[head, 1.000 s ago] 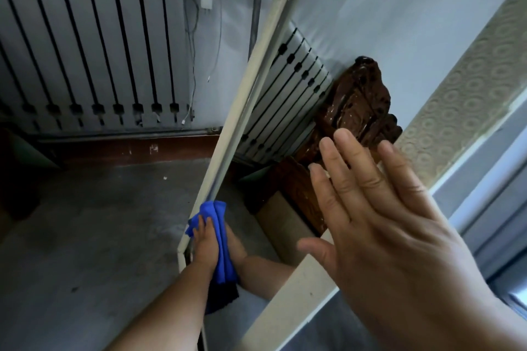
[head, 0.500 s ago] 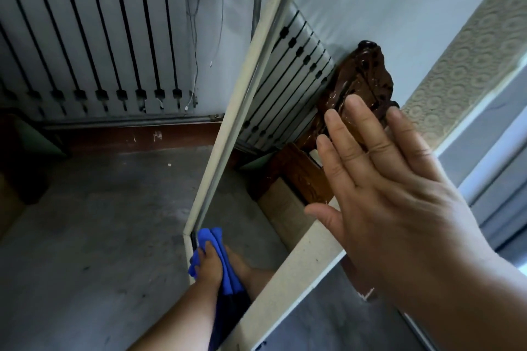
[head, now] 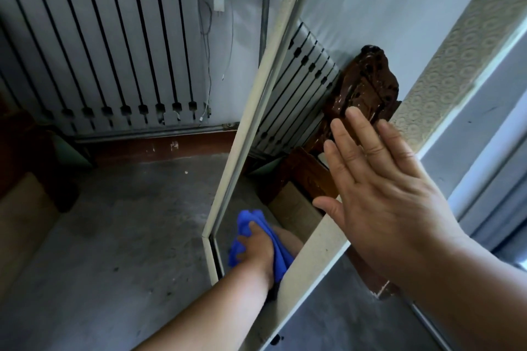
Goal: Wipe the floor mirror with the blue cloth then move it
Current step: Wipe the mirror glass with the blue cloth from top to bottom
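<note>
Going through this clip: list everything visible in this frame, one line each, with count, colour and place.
floor mirror: one, cream frame, centre, leaning
blue cloth: one, blue, low on the mirror glass
radiator: one, white with black bars, back wall left
pipe: one, grey, beside the radiator
cable: one, white, hanging by the pipe
carved wood piece: one, dark brown, seen in the mirror
floor: grey concrete
left hand: one, pressing the cloth on the glass
right hand: one, flat, fingers spread, at the mirror's right edge

A grey pipe point(head: 263, 6) runs beside the slatted radiator cover point(head: 94, 37).
</note>
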